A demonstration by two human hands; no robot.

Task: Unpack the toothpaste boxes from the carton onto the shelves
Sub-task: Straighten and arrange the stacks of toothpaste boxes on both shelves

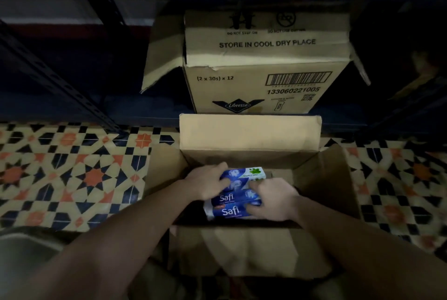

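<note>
A stack of toothpaste boxes is clasped between the left hand and right hand, low inside the carton. Lifting out seems in hand; next, carriage to the shelf beyond the grip.

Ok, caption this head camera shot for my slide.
Both hands, left and right, grip blue toothpaste boxes inside the open carton.

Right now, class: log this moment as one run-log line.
stage: picking | left hand: grips toothpaste boxes | right hand: grips same boxes | location: inside open carton | shelved: none visible
</note>
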